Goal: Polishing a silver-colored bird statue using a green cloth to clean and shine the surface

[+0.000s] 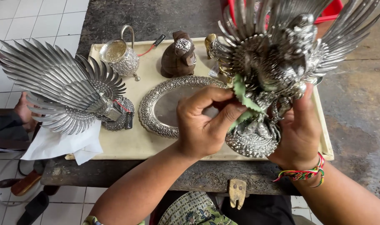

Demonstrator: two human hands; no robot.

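Statue (277, 62), silver and winged, is up over the tray (144, 141): my right hand (300, 133) grips it, my left hand (202, 125) pinches one green cloth (242, 100) against it. Two winged pieces in all.

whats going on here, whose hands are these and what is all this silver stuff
This is one picture from a camera worn on a person's head, looking down at their own bare hands. The right hand holds an ornate silver winged figure statue by its base. The left hand presses a small green cloth against it. Below is a cream mat on a dark worn table. On the mat lie an oval embossed silver tray, a silver cup with handle, a brown wooden carving and a spread silver feathered wing piece. Another person's hand shows at the left edge.
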